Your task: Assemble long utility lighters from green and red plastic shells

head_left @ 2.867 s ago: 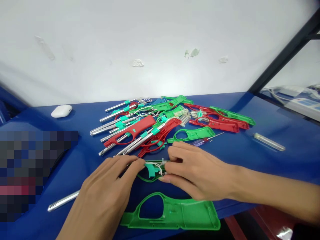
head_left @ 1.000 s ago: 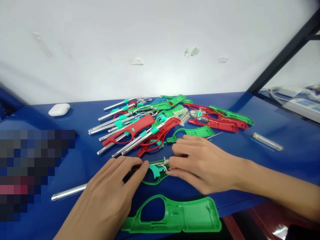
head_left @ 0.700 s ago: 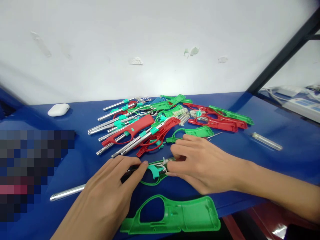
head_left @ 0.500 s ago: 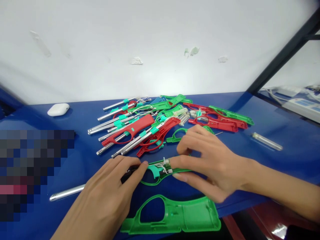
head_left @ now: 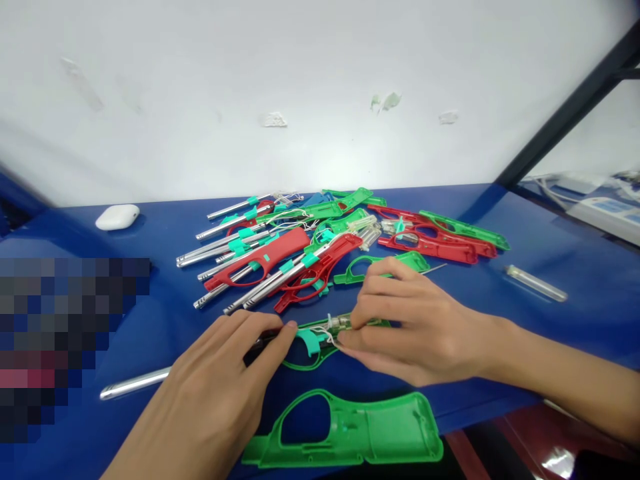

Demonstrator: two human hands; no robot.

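Note:
An open utility lighter, a green shell half [head_left: 295, 365] with its inner parts showing, lies between my hands. My left hand [head_left: 215, 373] is closed around its front end, and the silver metal tube [head_left: 136, 384] sticks out to the left. In the shell sit a teal trigger [head_left: 312, 341], thin white wires [head_left: 324, 331] and a clear tank piece [head_left: 343, 321]. My right hand [head_left: 420, 320] is closed, thumb and fingers pinched at the wires and tank; the fingers hide the handle's rear. Nearer me lies another green shell half [head_left: 395, 427], hollow side up.
Behind my hands is a pile of metal tubes with teal triggers, red shells [head_left: 287, 250] and green shells [head_left: 463, 230]. A clear tank [head_left: 536, 283] lies at right, a white earbud case [head_left: 117, 217] at left. A white wall [head_left: 320, 153] backs the blue table [head_left: 565, 340].
My right fingers have drawn together, and the thumb has risen to the wires beside the tank. My left hand keeps its hold on the lighter's front.

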